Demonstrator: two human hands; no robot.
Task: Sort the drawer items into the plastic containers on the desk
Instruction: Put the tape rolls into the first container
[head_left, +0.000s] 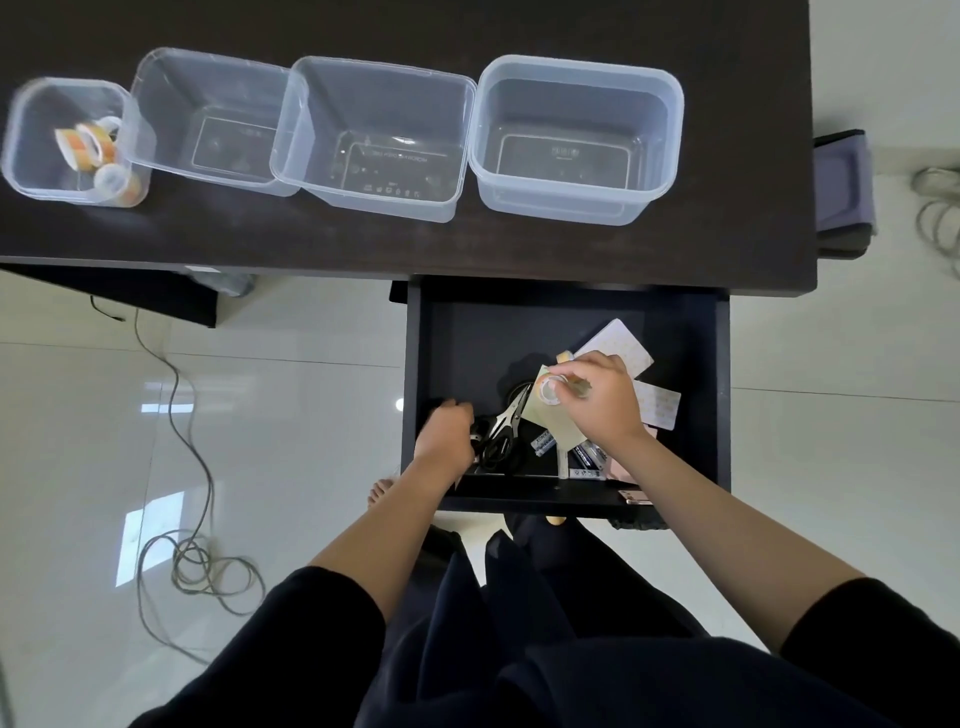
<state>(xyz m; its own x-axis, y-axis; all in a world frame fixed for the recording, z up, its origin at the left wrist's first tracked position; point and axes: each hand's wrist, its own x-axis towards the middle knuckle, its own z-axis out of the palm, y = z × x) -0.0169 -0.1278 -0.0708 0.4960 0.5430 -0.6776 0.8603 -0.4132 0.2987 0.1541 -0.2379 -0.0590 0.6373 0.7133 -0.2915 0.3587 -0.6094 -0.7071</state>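
Both my hands are down in the open drawer (566, 499): right fingers (571, 375) pinching a small tape roll (550, 389), left fingers (457, 410) curled beside the scissors (504, 431), grip unclear. Four clear containers (576, 140) line the far worktop (363, 244).

Dark worktop (363, 249) over glossy white tile floor (78, 415).
Grey cable (197, 467) coiled on floor; window light reflected in tiles.

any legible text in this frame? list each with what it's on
Nothing reads with certainty.
Middle container: embossed line on its base, seen mirrored, too faint to read.
Right container: small embossed mark on its base, unreadable.
Second container from left: faint embossed frame, no legible letters.
Batteries in the drawer: printed brand lettering, too small and blurred.
Tape rolls: pattern only, no text.
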